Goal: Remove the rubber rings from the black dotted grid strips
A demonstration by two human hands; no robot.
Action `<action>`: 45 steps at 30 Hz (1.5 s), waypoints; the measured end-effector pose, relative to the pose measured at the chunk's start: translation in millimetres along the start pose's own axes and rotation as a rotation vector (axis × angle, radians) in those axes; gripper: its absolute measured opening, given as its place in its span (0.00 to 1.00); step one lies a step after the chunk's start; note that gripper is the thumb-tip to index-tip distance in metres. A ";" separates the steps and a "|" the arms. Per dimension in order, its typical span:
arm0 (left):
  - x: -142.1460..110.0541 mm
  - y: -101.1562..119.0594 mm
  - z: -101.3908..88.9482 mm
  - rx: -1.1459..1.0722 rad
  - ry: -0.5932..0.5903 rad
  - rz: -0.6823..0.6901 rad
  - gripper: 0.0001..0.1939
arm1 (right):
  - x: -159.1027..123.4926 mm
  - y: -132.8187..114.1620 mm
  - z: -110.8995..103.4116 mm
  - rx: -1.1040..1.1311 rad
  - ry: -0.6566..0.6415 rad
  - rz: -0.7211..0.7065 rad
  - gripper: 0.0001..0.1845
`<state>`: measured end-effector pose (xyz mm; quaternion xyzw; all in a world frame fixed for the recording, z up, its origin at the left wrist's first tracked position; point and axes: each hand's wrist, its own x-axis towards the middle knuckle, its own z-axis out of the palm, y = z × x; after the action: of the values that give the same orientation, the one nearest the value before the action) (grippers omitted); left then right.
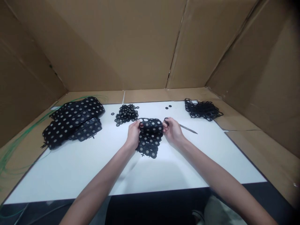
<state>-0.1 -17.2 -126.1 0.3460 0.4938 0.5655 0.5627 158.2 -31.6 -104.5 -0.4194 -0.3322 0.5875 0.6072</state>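
A black sheet of joined rings with pale round centres is lifted at its far edge above the white tabletop, its near end hanging toward me. My left hand pinches the left edge of the sheet. At the opposite edge, my right hand has its fingers closed around a small black ring, close beside the sheet. A thin pointed metal tool sticks out behind the right hand; whether it is held or lying on the table I cannot tell.
Black dotted sheets are heaped at the left, near green strands. Loose black rings form a pile behind my left hand. Two small black discs lie farther back. Black open-ring netting is at the right. Cardboard walls surround the white table.
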 end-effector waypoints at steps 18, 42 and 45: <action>20.3 18.9 18.2 0.039 -0.075 -0.048 0.12 | 41.1 -15.9 -5.1 0.141 -0.090 0.180 0.12; 2.8 15.3 14.4 0.032 -0.093 -0.022 0.13 | 16.6 -27.0 -10.2 0.111 -0.211 0.248 0.11; 3.1 14.9 14.1 0.041 -0.082 -0.050 0.13 | 17.2 -27.6 -10.0 0.132 -0.228 0.297 0.12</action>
<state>8.5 -10.0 -108.6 0.3678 0.4903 0.5265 0.5892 180.7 -14.6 -85.5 -0.3537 -0.2939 0.7347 0.4987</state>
